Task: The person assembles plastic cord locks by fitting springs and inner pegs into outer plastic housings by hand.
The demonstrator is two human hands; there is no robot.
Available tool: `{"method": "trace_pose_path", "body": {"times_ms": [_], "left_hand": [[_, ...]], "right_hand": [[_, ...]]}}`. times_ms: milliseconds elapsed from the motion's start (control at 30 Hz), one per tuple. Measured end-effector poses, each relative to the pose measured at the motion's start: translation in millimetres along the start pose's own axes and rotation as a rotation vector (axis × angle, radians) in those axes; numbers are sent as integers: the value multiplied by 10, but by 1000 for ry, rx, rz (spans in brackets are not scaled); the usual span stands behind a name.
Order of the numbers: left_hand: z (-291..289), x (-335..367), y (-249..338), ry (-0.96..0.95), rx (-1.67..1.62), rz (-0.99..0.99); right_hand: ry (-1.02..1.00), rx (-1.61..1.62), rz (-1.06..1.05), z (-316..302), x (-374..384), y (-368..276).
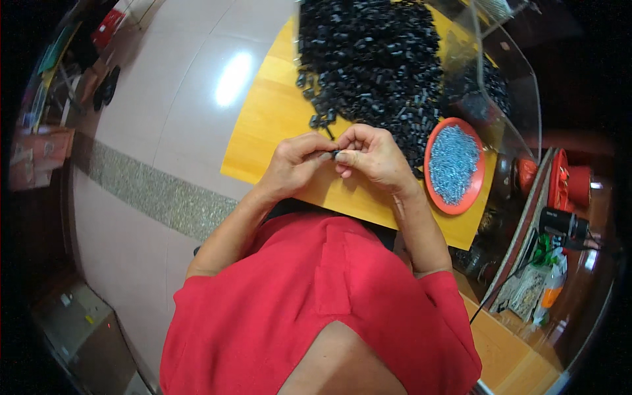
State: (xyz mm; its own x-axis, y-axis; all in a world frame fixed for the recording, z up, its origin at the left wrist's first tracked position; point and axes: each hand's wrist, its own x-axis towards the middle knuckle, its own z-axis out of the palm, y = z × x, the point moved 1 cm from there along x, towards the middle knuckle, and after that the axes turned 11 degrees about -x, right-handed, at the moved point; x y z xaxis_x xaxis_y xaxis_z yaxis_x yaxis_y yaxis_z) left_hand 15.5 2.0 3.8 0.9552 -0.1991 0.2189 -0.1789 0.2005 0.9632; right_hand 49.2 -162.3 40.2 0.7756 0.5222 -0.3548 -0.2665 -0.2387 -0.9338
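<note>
Over the near part of the yellow tabletop (253, 141), my two hands meet fingertip to fingertip. A small black plastic part (335, 153) shows between them. My left hand (296, 163) pinches it from the left, thumb against the fingers. My right hand (376, 158) is closed on it from the other side, its fingers curled. Whether a smaller piece is hidden in the fingertips, I cannot tell. Just beyond the hands spreads a large heap of similar black parts (368, 59). Right of my right hand, an orange-red plate (479, 172) holds many small silvery metal pieces (453, 164), too fine to name.
A clear plastic bin (526, 99) stands at the far right, with more black parts seen through it. On a shelf to the right sit a black device with a cable (559, 222) and red containers (579, 185). A tiled floor (191, 85) lies to the left.
</note>
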Motion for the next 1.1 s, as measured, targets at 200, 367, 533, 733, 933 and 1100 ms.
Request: {"method": "trace_pose_path", "body": {"times_ms": [200, 367, 533, 733, 933, 1100], "left_hand": [[33, -80, -134, 39, -199, -83], [33, -53, -109, 41, -227, -143], [40, -50, -135, 38, -188, -113], [50, -18, -61, 47, -86, -125], [21, -80, -51, 145, -242, -137], [-11, -38, 28, 272, -222, -167]], "right_hand": [[361, -274, -152, -397, -337, -447], [966, -188, -488, -1421, -786, -737], [1151, -353, -311, -1705, -1163, -152], [1104, -1014, 181, -1517, -1307, 247], [1075, -1010, 70, -1389, -1170, 154], [963, -1197, 54, -1582, -1189, 298]]}}
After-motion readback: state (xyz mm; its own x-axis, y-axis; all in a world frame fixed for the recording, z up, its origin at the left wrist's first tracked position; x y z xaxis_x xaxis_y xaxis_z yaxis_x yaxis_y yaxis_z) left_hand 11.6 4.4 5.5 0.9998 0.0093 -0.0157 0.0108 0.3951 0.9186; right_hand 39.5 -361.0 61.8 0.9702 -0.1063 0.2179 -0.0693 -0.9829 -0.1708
